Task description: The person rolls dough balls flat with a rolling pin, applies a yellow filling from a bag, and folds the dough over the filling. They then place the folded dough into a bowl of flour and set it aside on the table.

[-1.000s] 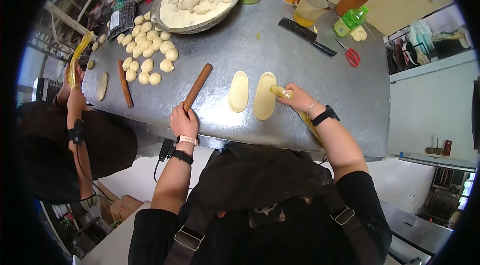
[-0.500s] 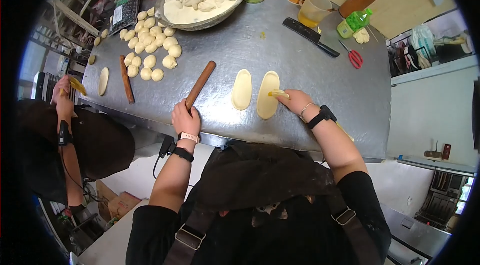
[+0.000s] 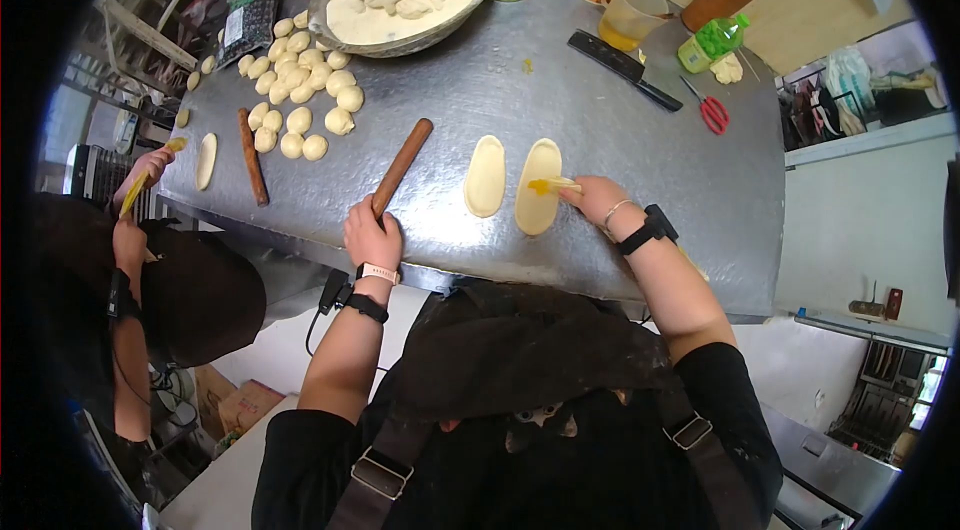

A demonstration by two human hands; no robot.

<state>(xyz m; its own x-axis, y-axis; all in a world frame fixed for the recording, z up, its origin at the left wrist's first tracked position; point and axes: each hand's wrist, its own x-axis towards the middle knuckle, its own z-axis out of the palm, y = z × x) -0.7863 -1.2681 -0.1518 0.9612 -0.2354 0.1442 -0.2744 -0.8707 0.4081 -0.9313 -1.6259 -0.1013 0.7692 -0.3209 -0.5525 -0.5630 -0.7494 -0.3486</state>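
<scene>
My left hand (image 3: 372, 240) is wrapped round the near end of a wooden rolling pin (image 3: 405, 165), which slants away from me on the metal table. In my right hand (image 3: 598, 198) is a slim, pale yellow strip (image 3: 566, 184), pinched between the fingers. Its deeper yellow tip (image 3: 541, 187) lies over the right dough oval (image 3: 536, 215); what the strip is made of I cannot tell. Another flattened dough oval (image 3: 485, 177) lies beside it, between the rolling pin and the right oval.
Round dough balls (image 3: 298, 75) cluster at the left, below a large bowl (image 3: 400, 48) of dough. A cleaver (image 3: 608, 58) and red-handled scissors (image 3: 713, 114) lie at the right. On the left, a co-worker's hand (image 3: 150, 168) holds something yellow near a second rolling pin (image 3: 252, 158).
My right hand has shifted slightly right, and the deeper yellow tip now shows over the right oval. The left hand stays put. The co-worker's hands have moved.
</scene>
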